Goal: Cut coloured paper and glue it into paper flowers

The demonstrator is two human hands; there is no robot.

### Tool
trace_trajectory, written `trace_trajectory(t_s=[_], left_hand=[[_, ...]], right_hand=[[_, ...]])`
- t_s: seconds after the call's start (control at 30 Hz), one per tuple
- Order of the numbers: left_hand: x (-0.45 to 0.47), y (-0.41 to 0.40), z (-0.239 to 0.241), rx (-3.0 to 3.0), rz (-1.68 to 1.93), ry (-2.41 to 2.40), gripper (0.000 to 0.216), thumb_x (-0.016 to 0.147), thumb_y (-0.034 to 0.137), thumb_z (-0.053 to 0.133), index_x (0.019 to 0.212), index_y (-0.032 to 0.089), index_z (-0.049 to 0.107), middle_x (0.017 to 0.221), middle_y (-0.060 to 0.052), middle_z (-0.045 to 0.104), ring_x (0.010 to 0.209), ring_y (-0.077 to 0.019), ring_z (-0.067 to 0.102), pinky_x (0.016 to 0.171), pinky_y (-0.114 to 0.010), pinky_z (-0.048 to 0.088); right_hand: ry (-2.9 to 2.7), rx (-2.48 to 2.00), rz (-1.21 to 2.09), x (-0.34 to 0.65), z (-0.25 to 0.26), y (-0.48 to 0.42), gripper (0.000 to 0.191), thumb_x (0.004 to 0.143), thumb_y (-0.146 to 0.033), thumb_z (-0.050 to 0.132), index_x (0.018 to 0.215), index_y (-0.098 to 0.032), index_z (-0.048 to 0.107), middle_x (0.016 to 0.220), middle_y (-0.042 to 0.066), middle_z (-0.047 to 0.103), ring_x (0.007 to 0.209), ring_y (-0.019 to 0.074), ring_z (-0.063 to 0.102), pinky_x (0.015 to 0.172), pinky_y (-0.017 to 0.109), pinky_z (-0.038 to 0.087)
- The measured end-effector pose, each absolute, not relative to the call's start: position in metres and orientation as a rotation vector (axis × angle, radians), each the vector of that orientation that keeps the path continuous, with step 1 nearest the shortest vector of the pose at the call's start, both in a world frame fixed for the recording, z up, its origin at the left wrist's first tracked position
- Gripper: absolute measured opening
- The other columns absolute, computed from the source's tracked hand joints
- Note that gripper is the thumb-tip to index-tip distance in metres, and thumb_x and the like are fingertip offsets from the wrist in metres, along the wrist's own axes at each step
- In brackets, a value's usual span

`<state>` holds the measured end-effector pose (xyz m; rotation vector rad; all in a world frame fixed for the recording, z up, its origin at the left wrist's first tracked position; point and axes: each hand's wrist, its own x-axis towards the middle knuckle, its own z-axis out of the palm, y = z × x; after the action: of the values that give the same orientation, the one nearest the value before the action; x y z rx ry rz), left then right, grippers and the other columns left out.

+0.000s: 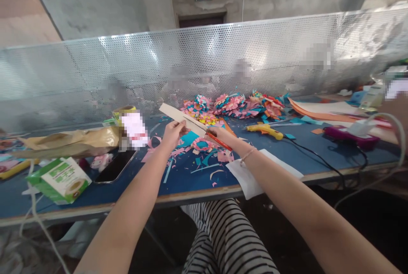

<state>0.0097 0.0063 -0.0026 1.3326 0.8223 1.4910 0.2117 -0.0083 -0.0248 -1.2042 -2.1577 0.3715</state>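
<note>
Left hand [174,133] has a cream paper strip [174,112] pinched between thumb and fingers, up over the blue table [185,184]; right hand [218,132] is gripping red-handled scissors [219,140], blades running along the strip, tho can't tell if they're actually biting in; a pink-and-blue paper flower [207,145] sits among paper scraps [200,162] just below; yellow glue gun [267,130] is lying off to the right, phone [116,167] to the left.

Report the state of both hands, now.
Left hand: closed, holding a cream paper strip.
Right hand: closed, holding red-handled scissors, blades at the strip.
</note>
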Motion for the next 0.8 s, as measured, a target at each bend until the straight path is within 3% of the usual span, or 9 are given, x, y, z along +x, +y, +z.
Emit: trace_trajectory(t_s=[0.53,0.8], left_hand=[[0.015,0.002,-0.003,1.342,1.458,0.862,0.036,0.054,0.04,0.078,0.066,0.013,0.057,0.054,0.001,0.06,0.048,-0.0093,0.058,0.049,-0.019,0.046],[0.015,0.0,0.001,1.297,1.427,0.862,0.03,0.057,0.033,0.078,0.068,0.012,0.06,0.053,0.001,0.059,0.047,-0.0087,0.056,0.051,-0.021,0.047]], right_hand=[[-2.186,-1.257,0.28,0.21,-0.023,-0.01,0.027,0.08,-0.042,0.051,0.079,-0.016,0.06,0.071,0.002,0.058,0.066,0.0136,0.05,0.059,0.022,0.034],[-2.175,-1.202,0.362,0.211,-0.022,-0.014,0.034,0.077,-0.049,0.049,0.071,-0.016,0.054,0.062,-0.001,0.05,0.058,0.0108,0.045,0.054,0.022,0.032]])
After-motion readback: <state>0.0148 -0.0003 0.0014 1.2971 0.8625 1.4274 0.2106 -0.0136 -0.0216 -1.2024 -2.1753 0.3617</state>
